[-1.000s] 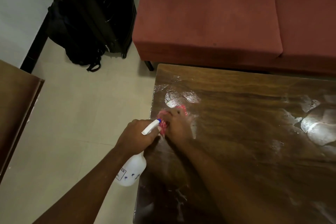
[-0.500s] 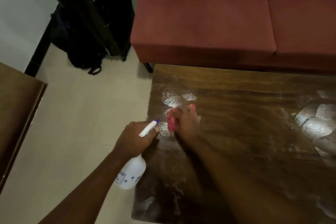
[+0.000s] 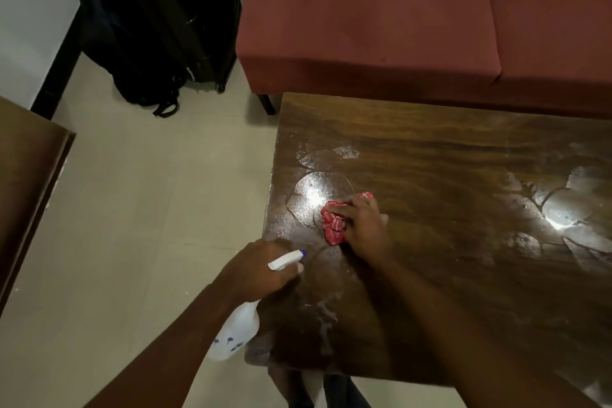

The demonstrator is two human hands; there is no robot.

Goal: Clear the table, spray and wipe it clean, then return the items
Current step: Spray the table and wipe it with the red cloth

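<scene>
Right hand (image 3: 362, 225) rests on the counter (image 3: 447, 142) near its left edge. Its fingers (image 3: 356, 204) are curled round a bunched red cloth (image 3: 332, 227) and press it to the wood. The cloth lies just right of a shiny wet patch (image 3: 316, 195).

Left hand (image 3: 261, 270) is at the counter's left edge, near the cloth on the person's side. Its fingers are clamped round the neck of a white spray bottle (image 3: 236, 331). The blue-tipped nozzle points toward the cloth, and the bottle body hangs below the hand, beside the counter edge.

More wet patches (image 3: 563, 212) shine on the counter's right side, and pale streaks mark the near left corner. A red sofa (image 3: 364, 20) stands beyond the counter. Black bags (image 3: 159, 26) sit on the floor (image 3: 149, 209) left of the sofa.
</scene>
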